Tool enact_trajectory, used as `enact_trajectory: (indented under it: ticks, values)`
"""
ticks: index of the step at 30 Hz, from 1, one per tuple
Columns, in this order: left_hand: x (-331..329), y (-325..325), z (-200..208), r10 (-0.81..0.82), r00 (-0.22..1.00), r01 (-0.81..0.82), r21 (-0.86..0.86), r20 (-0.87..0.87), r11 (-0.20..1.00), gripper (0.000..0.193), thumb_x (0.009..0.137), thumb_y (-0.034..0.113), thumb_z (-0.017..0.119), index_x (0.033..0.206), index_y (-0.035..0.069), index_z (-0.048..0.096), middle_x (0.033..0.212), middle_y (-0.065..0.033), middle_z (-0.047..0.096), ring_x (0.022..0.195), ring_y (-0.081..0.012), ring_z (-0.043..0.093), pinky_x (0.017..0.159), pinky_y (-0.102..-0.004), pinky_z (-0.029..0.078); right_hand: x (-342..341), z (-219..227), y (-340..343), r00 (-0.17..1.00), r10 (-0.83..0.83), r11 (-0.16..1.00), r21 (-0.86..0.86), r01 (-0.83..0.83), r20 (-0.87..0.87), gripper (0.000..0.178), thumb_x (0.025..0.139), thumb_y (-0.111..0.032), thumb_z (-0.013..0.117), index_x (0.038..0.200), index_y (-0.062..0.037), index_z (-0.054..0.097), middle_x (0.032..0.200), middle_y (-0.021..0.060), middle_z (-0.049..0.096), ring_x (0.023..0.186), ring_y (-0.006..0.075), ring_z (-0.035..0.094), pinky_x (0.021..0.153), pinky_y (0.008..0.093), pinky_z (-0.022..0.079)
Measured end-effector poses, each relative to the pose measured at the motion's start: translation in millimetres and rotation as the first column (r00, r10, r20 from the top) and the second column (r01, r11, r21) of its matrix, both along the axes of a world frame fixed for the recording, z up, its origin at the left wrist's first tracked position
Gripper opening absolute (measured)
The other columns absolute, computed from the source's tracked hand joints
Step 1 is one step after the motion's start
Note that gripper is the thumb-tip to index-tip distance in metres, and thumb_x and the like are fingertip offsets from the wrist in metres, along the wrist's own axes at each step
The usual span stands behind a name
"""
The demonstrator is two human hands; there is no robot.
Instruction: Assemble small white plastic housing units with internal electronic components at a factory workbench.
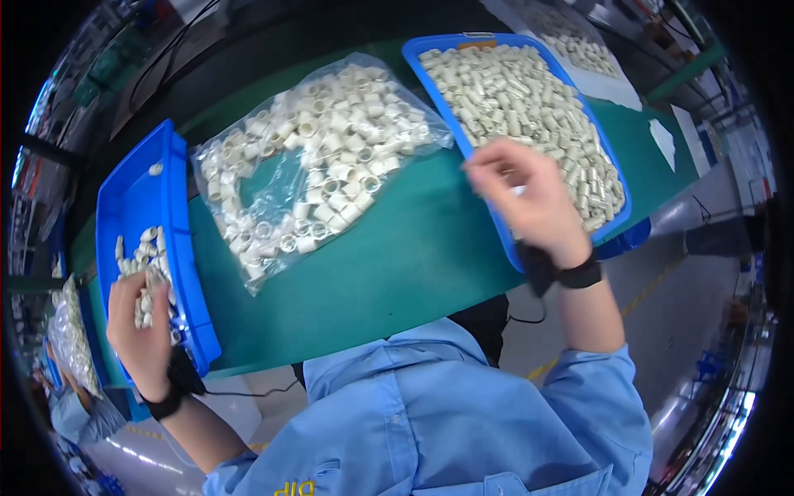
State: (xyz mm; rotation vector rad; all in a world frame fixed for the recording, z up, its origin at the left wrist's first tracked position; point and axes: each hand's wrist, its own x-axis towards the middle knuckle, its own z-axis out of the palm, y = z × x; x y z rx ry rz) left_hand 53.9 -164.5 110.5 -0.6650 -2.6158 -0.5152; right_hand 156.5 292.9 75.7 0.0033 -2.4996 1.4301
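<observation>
My left hand reaches into the blue bin at the left. Its thumb and fingers are curled together among small white cylindrical plastic parts; whether a part is between them is hard to make out. My right hand hovers over the near left edge of the blue tray at the right, fingers bent toward the thumb in a pinch. A small pale spot shows between those fingers, too unclear to name. The tray is heaped with pale, narrow cylindrical pieces.
Between the containers a clear plastic bag of short white tube pieces lies on the green tabletop. More pale parts rest on a white sheet at the far right. Another person's sleeve shows at lower left, near a filled bag.
</observation>
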Motion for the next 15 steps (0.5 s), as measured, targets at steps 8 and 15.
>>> enact_trajectory:
  ticks: [8,15]
  values:
    - [-3.1,27.3,-1.4,-0.005,0.997,0.006,0.019,-0.075,1.0,0.033,0.088,0.014,0.071,0.119,0.002,0.065,0.113,-0.0188,0.067,0.106,-0.0392,0.062,0.093,-0.0436,0.049,0.2,-34.6,76.8,0.994,-0.104,0.782,0.617,0.091,-0.015,0.025,0.081,-0.001,0.069,0.105,-0.001,0.066,0.083,0.012,0.064,0.082,0.0269,0.063,0.076,0.0362,0.051]
    - [-15.4,116.4,-46.5,-0.33,0.941,0.334,0.032,-0.079,0.942,0.009,0.085,0.008,0.066,0.093,0.008,0.069,0.093,-0.0056,0.064,0.095,-0.0272,0.063,0.082,-0.0414,0.049,-8.2,-41.7,68.1,0.99,-0.092,0.72,0.694,-0.01,0.11,0.03,0.076,0.002,0.069,0.104,-0.0022,0.059,0.077,0.0121,0.057,0.077,0.0289,0.06,0.073,0.0397,0.05]
